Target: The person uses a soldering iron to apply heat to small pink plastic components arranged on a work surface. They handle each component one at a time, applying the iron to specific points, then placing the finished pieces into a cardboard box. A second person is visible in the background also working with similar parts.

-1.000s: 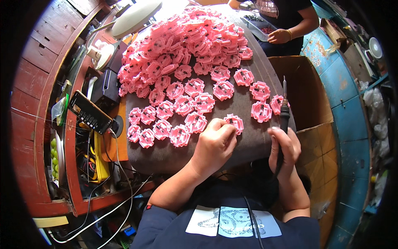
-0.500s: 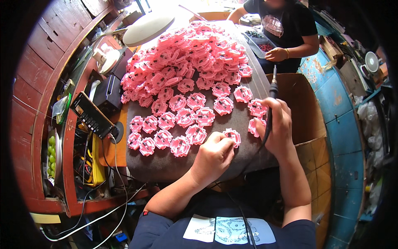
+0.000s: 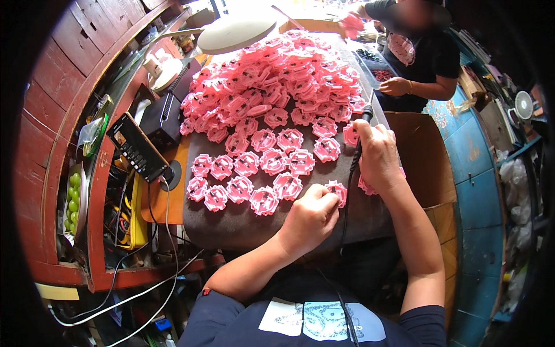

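In my right hand [image 3: 378, 149] is a soldering iron [image 3: 359, 141], gripped by its dark handle with the tip pointing away from me over the right side of the table. Its cable hangs down past my wrist. My left hand [image 3: 309, 217] is closed in a pinch at the left edge of a small pink plastic part [image 3: 337, 193]; whatever its fingertips hold is hidden. Several similar pink parts [image 3: 264, 200] with dark pieces in their middles lie in loose rows to the left. Another pink part [image 3: 366, 185] is partly covered by my right forearm.
A large heap of pink parts [image 3: 272, 75] fills the far table. Under a white lamp [image 3: 237, 32], a phone [image 3: 137, 147] stands at the left. Beyond the right edge is a cardboard box [image 3: 425, 156]. A co-worker [image 3: 425, 63] stands at the far right beside a parts tray [image 3: 378, 65].
The view has shifted slightly. My right hand has moved the soldering iron left and away from me. My left hand stays by the same pink part. The co-worker's raised hand now shows blurred pink.
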`<state>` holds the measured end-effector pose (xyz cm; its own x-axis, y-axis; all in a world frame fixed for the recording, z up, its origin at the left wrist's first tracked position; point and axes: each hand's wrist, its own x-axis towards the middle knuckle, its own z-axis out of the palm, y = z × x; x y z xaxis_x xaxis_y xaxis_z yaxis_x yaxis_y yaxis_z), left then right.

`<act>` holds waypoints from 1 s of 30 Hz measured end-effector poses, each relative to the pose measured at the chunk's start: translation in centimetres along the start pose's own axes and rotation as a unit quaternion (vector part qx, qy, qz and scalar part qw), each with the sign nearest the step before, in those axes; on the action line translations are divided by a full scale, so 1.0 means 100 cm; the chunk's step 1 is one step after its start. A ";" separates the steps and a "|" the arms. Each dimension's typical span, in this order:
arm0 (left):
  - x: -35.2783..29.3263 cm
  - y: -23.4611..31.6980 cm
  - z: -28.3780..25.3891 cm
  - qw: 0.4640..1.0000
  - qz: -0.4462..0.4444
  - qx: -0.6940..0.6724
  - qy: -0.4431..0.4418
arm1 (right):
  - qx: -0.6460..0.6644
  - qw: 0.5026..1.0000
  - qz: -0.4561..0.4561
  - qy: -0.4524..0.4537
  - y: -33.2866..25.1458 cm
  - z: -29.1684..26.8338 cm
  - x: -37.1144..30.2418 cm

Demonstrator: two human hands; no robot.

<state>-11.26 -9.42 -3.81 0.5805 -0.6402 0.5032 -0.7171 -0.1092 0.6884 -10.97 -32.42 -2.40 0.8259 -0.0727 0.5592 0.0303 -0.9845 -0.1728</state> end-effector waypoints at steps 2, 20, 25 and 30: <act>-0.001 0.000 -0.001 1.000 -0.006 -0.001 -0.005 | 0.004 1.000 0.000 0.003 -0.001 -0.001 0.001; 0.057 0.002 0.071 1.000 0.013 -0.003 0.004 | 0.214 0.939 0.119 0.242 0.002 -0.070 -0.070; 0.088 -0.002 0.084 0.999 0.027 -0.008 0.021 | 0.207 0.938 0.139 0.241 -0.005 -0.065 -0.099; 0.035 0.015 0.043 0.999 0.030 -0.030 0.009 | 0.193 0.957 0.077 0.204 -0.031 -0.047 -0.116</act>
<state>-12.00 -15.04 -3.24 0.5442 -0.6307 0.5532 -0.7268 -0.0250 0.6864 -23.24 -29.23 -4.53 0.5519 -0.3460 0.7587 0.1957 -0.8307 -0.5211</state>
